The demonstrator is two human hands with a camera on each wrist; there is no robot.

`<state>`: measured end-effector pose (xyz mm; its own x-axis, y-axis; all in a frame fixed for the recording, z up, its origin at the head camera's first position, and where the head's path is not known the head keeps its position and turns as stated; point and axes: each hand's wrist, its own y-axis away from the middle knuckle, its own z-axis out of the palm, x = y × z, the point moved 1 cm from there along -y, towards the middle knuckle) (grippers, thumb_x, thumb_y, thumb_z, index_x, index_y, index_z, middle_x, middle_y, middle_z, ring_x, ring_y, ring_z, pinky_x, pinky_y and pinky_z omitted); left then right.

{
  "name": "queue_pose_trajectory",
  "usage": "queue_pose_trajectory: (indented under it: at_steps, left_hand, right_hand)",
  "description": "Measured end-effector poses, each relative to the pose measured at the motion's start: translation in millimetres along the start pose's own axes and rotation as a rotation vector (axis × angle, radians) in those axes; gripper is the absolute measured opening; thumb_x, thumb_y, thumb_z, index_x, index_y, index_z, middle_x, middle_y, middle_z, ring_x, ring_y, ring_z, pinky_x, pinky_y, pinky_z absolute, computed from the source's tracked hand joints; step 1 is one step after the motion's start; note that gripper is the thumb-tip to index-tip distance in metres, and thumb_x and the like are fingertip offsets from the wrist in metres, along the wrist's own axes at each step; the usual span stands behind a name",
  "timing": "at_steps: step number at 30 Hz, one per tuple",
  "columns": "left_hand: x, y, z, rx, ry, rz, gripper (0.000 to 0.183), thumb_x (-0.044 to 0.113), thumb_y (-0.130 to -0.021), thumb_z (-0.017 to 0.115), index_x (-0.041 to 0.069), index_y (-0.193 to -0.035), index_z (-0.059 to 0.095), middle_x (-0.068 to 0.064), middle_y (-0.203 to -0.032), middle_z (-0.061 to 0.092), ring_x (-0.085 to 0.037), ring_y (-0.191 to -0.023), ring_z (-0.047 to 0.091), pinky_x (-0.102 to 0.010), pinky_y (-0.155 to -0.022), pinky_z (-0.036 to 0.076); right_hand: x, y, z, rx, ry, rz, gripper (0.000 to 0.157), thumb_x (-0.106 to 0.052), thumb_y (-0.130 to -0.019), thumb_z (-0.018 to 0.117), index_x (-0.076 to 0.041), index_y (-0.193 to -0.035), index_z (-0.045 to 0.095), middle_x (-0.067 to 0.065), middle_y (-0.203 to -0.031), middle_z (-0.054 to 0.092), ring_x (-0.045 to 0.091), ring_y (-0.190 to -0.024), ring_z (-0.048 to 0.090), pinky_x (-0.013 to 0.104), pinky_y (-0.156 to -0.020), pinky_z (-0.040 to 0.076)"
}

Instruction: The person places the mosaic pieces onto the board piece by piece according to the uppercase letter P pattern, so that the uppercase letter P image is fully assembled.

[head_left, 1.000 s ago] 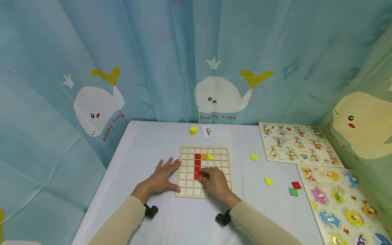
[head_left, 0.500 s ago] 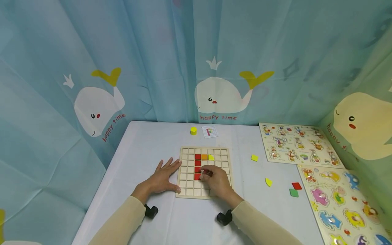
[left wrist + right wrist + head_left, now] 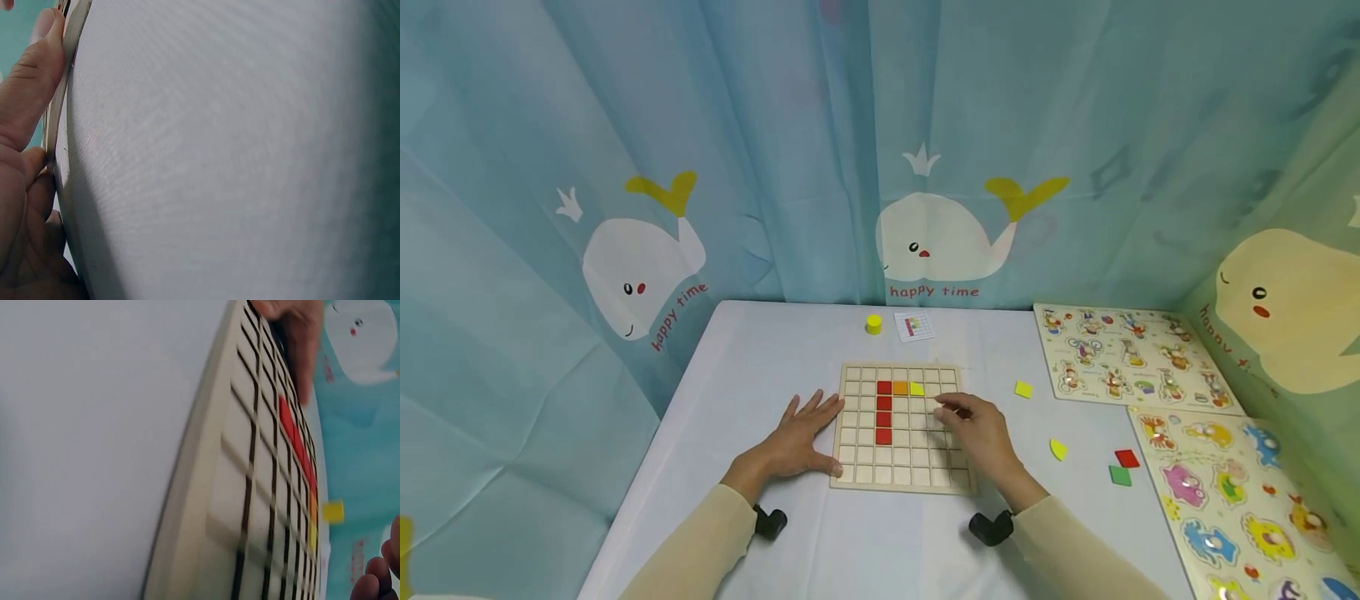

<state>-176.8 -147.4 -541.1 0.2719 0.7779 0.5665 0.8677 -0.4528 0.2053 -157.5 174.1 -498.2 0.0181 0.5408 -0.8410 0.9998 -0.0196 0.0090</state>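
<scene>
In the head view, a square wooden grid board [image 3: 904, 477] lies on the table. A column of several red tiles [image 3: 883, 419] sits in its cells, with an orange tile [image 3: 900, 388] and a yellow tile [image 3: 917, 389] beside the top one. My left hand [image 3: 790, 442] is spread flat at the board's left edge, thumb and fingertips touching the rim. Its thumb [image 3: 37, 78] lies along the board's side in the left wrist view. Above the board's right part is my right hand [image 3: 977, 433], fingers loosely bent, no tile visible among them.
Right of the board lie a yellow square [image 3: 1023, 389], a yellow quarter-round piece [image 3: 1057, 449], a red tile [image 3: 1127, 458] and a green tile [image 3: 1120, 475]. Behind it are a yellow cylinder [image 3: 874, 324] and a pattern card [image 3: 913, 327]. Two picture puzzles [image 3: 1131, 354] cover the right side.
My right hand has lifted from beside the lower red tiles and moved right over the board, uncovering the cells there. My left hand has stayed at the rim.
</scene>
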Motion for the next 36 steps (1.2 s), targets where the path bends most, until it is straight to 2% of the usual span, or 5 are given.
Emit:
queue_pose_trajectory:
  at_steps: [11, 19, 24, 28, 36]
  left_hand:
    - [-1.4, 1.2, 0.0, -0.003, -0.006, -0.006, 0.119, 0.056, -0.073, 0.091, 0.019, -0.168, 0.030, 0.003, -0.176, 0.023, -0.024, -0.166, 0.004, -0.050, -0.134, -0.009]
    - [-1.7, 0.3, 0.7, -0.010, -0.006, -0.008, 0.118, 0.056, -0.074, 0.091, 0.018, -0.168, 0.029, 0.002, -0.176, 0.022, -0.024, -0.166, 0.004, -0.050, -0.134, -0.010]
    - [-1.0, -0.5, 0.5, -0.014, -0.008, -0.009, 0.119, 0.057, -0.075, 0.090, 0.019, -0.169, 0.028, 0.002, -0.176, 0.022, -0.024, -0.166, 0.003, -0.050, -0.134, -0.009]
    - [-0.6, -1.0, 0.4, -0.020, -0.015, -0.014, 0.119, 0.059, -0.074, 0.089, 0.020, -0.169, 0.028, 0.004, -0.176, 0.021, -0.022, -0.166, 0.002, -0.049, -0.134, -0.009]
    - [-1.5, -1.7, 1.4, -0.015, -0.032, -0.015, 0.119, 0.059, -0.074, 0.090, 0.020, -0.169, 0.029, 0.004, -0.176, 0.021, -0.023, -0.166, 0.003, -0.050, -0.134, -0.009]
  right_hand:
    - [43.4, 10.8, -79.5, 0.117, 0.134, 0.060, 0.033, -0.021, -0.101, 0.072, -0.004, -0.129, 0.074, 0.016, -0.115, 0.074, 0.019, -0.094, 0.060, 0.019, -0.068, 0.049]
    - [68.5, 27.3, -129.2, 0.218, 0.217, 0.041, 0.037, -0.027, -0.100, 0.075, -0.005, -0.129, 0.074, 0.018, -0.116, 0.075, -0.017, -0.084, 0.049, 0.013, -0.067, 0.046]
    - [87.4, 37.7, -157.2, 0.261, 0.243, 0.087, 0.040, -0.026, -0.100, 0.075, -0.002, -0.131, 0.072, 0.024, -0.120, 0.072, -0.022, -0.080, 0.045, 0.014, -0.062, 0.046]
    - [103.0, 44.5, -176.2, 0.251, 0.287, 0.208, 0.046, -0.030, -0.101, 0.072, -0.001, -0.137, 0.068, 0.027, -0.127, 0.069, -0.013, -0.080, 0.049, 0.019, -0.058, 0.047]
    - [130.1, 47.6, -192.1, 0.222, 0.319, 0.446, 0.055, -0.031, -0.099, 0.074, 0.005, -0.140, 0.062, 0.031, -0.127, 0.065, 0.034, -0.100, 0.062, 0.029, -0.062, 0.042]
